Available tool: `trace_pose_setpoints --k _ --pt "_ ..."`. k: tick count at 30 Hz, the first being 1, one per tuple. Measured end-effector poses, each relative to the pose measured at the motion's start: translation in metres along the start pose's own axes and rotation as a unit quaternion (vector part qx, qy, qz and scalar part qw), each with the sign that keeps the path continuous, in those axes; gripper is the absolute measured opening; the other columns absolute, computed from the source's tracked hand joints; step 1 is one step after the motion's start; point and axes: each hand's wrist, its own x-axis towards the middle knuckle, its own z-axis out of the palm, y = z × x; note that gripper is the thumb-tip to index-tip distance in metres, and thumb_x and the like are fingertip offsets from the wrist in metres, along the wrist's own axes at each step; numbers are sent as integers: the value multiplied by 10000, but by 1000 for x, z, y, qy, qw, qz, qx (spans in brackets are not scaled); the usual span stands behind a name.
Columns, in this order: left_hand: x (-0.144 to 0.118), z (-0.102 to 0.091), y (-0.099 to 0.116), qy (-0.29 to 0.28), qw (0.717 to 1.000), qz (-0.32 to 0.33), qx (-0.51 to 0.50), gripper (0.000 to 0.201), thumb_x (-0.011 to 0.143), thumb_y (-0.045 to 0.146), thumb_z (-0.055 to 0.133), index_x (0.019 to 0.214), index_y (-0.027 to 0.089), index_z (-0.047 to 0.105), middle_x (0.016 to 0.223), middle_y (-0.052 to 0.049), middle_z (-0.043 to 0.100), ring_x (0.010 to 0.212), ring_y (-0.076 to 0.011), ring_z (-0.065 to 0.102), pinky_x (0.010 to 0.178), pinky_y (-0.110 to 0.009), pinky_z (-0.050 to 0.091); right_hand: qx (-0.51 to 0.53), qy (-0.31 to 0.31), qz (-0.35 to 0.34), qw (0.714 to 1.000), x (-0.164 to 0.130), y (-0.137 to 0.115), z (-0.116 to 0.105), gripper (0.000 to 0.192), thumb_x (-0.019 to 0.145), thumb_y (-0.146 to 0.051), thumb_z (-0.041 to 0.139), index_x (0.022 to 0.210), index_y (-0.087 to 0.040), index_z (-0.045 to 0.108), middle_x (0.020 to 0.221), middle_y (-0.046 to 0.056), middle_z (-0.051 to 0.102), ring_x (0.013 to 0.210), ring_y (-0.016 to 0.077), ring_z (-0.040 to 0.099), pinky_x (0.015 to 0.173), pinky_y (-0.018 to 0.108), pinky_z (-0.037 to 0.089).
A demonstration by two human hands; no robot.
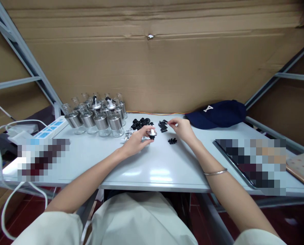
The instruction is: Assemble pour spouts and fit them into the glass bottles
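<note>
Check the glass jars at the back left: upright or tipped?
Upright. The glass jars stand in a cluster on the table, metal collars level, necks pointing up; none lies on its side.

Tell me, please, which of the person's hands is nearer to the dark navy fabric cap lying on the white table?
Right. The right hand hovers just left of the dark navy fabric cap, apart from it; the left hand is farther left, holding a small silver-and-black cap piece.

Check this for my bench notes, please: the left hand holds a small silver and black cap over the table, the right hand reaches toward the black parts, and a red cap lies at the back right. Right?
Not quite: the cap at the back right is dark navy blue, not red, as the head view shows. The rest holds: the left hand holds the small silver and black cap over the table, and the right hand reaches toward the black parts.
</note>
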Motion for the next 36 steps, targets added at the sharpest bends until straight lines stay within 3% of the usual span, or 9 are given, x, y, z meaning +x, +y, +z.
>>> trace_pose_setpoints --k 3,7,11,18,28,36 --pt "0 2 -1 13 996 -42 -84 510 797 166 610 1228 220 343 1064 -70 632 915 -140 643 830 -293 500 72 90 0 993 -2 -17 -5 118 723 -140 550 748 -166 663 730 47 697 657 184 625 667 304 486" --pt "1 5 -6 17 988 -76 -134 735 761 143 622 1352 247 197 1073 -69 633 847 -120 650 786 -266 508 115 134 -63 982 -10 -41 -6 127 739 -163 532 796 -184 643 752 40 675 644 166 583 647 299 480" --pt "1 5 -9 8 983 -91 -157 800 763 164 616 1407 262 151 1107 -81 624 849 -128 656 793 -274 512 123 121 -140 975 -17 -56 -3 158 808 -177 510 867 -211 653 814 50 673 697 175 591 670 317 483" --pt "0 5 -8 -5 986 -101 -135 798 764 181 612 1417 259 160 1102 -76 623 854 -141 667 764 -262 503 110 100 -222 964 -23 -66 -1 181 882 -195 486 899 -215 666 721 37 636 672 174 558 656 318 464" --pt "1 4 -8 1 989 -86 -118 787 773 178 602 1424 266 168 1110 -78 622 855 -138 669 714 -232 502 101 95 -215 967 -24 -66 0 185 882 -208 487 906 -216 670 711 37 636 660 173 552 644 316 462" --pt "1 4 -8 8 989 -79 -121 798 778 187 610 1438 262 168 1130 -75 613 831 -120 661 784 -254 509 97 96 -224 965 -25 -68 -1 180 888 -211 487 903 -221 666 710 37 633 673 177 562 649 317 463"
